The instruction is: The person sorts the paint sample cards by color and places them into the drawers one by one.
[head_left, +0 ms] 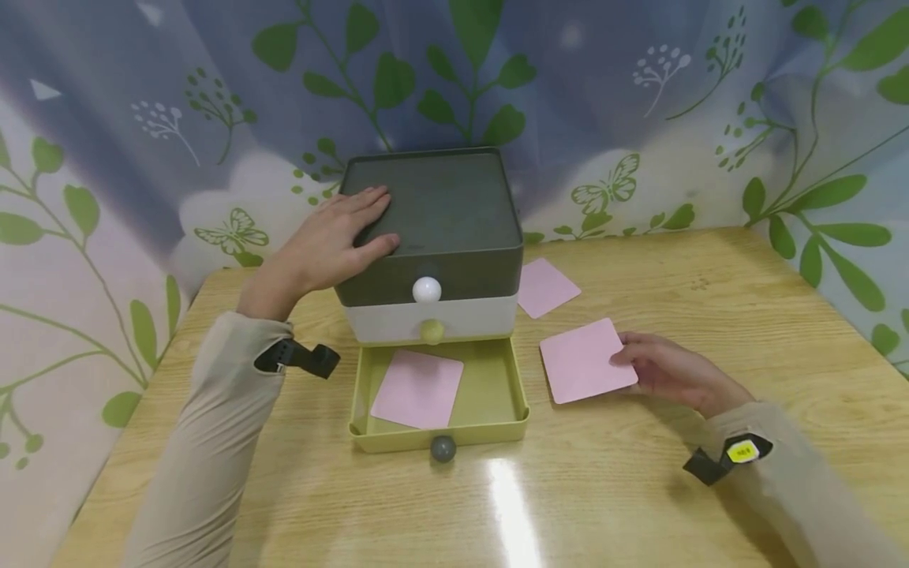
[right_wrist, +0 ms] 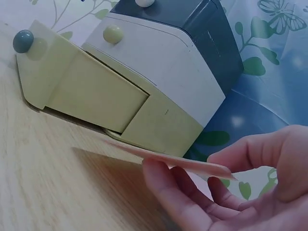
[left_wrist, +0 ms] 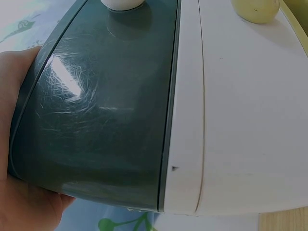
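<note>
A small three-tier drawer box, dark green over white over yellow, stands at the back of the table. Its yellow bottom drawer is pulled out, and a pink square card lies inside on the left. My left hand rests on the top left edge of the box, fingers spread over the dark lid. Right of the drawer, my right hand pinches another pink square card by its right edge; the right wrist view shows this card tilted above the table, thumb on top and fingers beneath.
A further pink card lies on the wooden table beside the box's right side. Behind the table hangs a leaf-patterned curtain. The drawer's dark round knob sticks out toward the front.
</note>
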{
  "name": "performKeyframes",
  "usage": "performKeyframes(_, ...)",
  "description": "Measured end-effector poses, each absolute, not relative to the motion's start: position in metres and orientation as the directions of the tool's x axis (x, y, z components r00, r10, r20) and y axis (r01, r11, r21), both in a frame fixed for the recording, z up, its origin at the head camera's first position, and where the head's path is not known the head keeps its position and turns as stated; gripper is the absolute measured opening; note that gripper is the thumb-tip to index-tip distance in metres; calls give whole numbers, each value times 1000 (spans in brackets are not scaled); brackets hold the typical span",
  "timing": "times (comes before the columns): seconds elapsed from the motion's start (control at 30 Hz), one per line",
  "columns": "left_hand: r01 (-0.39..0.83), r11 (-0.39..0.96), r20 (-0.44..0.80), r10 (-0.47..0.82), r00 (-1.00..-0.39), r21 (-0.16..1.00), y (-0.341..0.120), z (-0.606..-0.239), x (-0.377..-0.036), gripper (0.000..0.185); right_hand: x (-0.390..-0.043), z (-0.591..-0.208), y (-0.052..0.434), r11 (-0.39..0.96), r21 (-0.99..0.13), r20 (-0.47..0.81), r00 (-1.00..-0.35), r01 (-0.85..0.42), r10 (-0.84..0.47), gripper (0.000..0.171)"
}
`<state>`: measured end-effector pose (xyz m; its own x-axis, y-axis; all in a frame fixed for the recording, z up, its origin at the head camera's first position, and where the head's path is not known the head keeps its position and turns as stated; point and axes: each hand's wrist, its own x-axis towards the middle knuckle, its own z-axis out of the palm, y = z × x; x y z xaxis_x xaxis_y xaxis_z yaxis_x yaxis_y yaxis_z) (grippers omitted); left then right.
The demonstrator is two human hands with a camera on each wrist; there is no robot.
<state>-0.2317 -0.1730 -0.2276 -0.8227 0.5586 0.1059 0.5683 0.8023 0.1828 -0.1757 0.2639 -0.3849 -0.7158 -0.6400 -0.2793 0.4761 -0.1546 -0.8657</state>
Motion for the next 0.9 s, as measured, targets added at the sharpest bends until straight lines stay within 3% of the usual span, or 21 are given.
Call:
performKeyframes(0.3,565,802,107,555,-825,193,-173,-228,-231,68,-174,-393,262,-285,-784,-233,-688,551,-687,35)
performKeyframes(0.57,558,806,100,550,-829,198,-173,-228,-232,69,-168,-391,260,-337,-753,-224,-702,565,-676,37)
performKeyframes(0.9,562,805,101,553,-827,192,-173,-227,-232,68,-164,-381,253,-373,-752,-128,-675,544,-727,43)
